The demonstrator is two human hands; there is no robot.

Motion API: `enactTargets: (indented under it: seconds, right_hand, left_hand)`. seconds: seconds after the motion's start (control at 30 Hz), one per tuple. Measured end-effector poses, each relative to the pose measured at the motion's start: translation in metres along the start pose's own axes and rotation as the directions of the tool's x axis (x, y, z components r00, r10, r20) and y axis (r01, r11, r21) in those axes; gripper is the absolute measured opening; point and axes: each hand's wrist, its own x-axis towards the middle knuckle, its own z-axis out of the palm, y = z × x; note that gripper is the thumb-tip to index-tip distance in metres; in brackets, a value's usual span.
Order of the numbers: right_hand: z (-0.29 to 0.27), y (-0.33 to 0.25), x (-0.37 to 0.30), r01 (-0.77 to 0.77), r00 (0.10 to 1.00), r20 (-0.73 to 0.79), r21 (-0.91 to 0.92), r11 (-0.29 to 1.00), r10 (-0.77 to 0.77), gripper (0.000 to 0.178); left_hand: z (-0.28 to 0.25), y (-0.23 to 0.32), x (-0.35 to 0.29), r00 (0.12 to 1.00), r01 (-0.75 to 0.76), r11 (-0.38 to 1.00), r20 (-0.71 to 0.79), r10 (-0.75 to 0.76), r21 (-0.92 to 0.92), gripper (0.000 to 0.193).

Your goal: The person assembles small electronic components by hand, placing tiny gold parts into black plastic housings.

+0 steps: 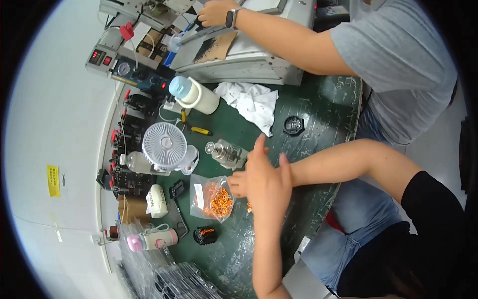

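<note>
My left hand (269,182) reaches in from the lower edge and crosses over my right wrist. Its fingers point up the picture, at least one stretched out, the thumb apart; no object shows in it. Most of my right hand (238,184) is hidden behind the left; the few fingers that show are by a clear plastic bag (200,212) of small orange parts (221,203). A few loose orange parts (249,207) lie beside my left wrist. Just beyond my hands stands a clear bottle (229,153) with a metal top. A black ring-shaped part with orange pieces (205,235) sits below the bag.
A white fan (165,144), a yellow-handled tool (200,130), tissues (157,201) and a pink-capped bottle (159,239) stand leftward. Farther up are a white cloth (254,102), a black octagonal part (294,125) and a cream bottle (201,97). A co-worker's arm (289,42) reaches over a machine.
</note>
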Motion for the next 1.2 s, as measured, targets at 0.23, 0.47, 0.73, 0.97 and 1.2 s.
enactTargets:
  seconds: [0.23, 0.47, 0.73, 0.97, 1.2]
  right_hand:
    - [0.061, -0.084, 0.038, 0.256, 0.966, 0.250, -0.963, 0.081, -0.071, 0.009]
    - [0.042, -0.083, 0.028, 0.256, 0.965, 0.250, -0.965, 0.057, -0.083, 0.012]
    - [0.044, -0.083, 0.030, -0.114, 0.983, -0.027, -0.866, 0.486, 0.184, 0.013]
    - [0.058, -0.109, 0.043, -0.620, 0.764, -0.245, -0.538, 0.572, 0.597, 0.014]
    - [0.077, -0.113, 0.050, -0.780, 0.590, -0.215, 0.097, 0.618, 0.778, 0.014]
  left_hand:
    - [0.059, -0.003, 0.055, 0.952, 0.194, 0.887, 0.137, -0.273, 0.419, 0.029]
    - [0.026, 0.023, 0.057, 0.966, 0.240, 0.971, 0.098, -0.239, 0.000, 0.016]
    - [-0.051, -0.067, -0.083, 0.855, 0.223, 0.732, -0.231, -0.464, -0.644, 0.012]
    - [-0.051, -0.103, -0.117, 0.681, 0.185, 0.306, -0.103, -0.725, -0.934, 0.016]
    - [-0.054, -0.103, -0.122, 0.662, 0.105, -0.053, 0.110, -0.741, -0.993, 0.018]
